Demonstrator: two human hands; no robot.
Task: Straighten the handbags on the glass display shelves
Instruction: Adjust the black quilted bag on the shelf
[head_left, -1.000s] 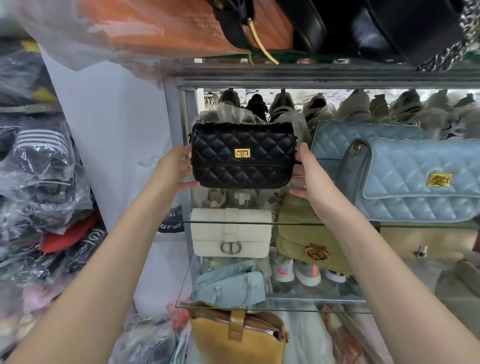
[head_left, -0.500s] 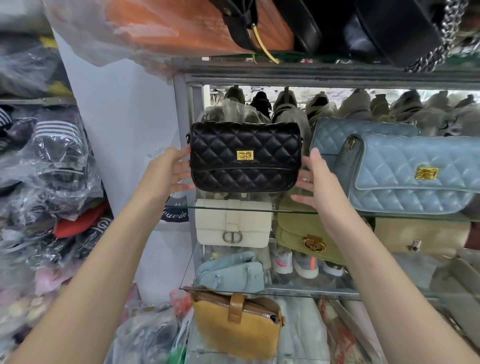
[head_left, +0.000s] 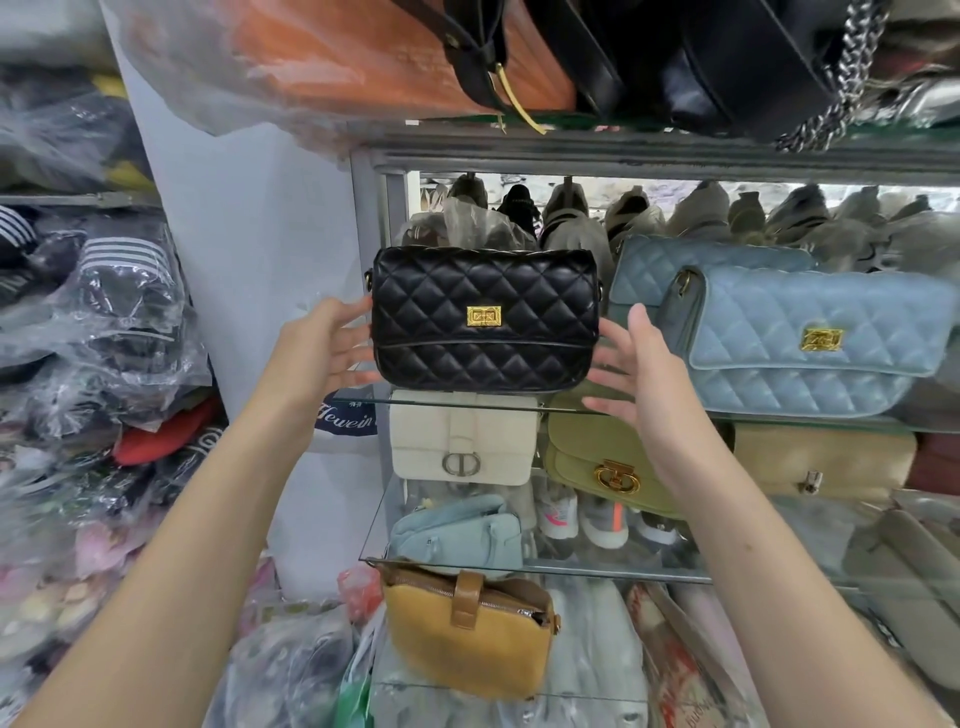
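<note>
Hands: left hand (head_left: 324, 345) and right hand (head_left: 641, 371) spread wide, flanking the black bag (head_left: 485, 317), holding nothing.
Black bag: upright at the glass shelf (head_left: 810, 422) front edge, left end.
Risk: a nudge could tip it off; blue bag (head_left: 810, 335) crowds its right.

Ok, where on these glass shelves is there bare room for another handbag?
Little. The likeliest patch is the glass front edge right of the pale blue bag, ahead of the sneakers. The top glass is crowded: black quilted bag almost against the blue quilted bags; white bag and olive bag nearly touch.
</note>
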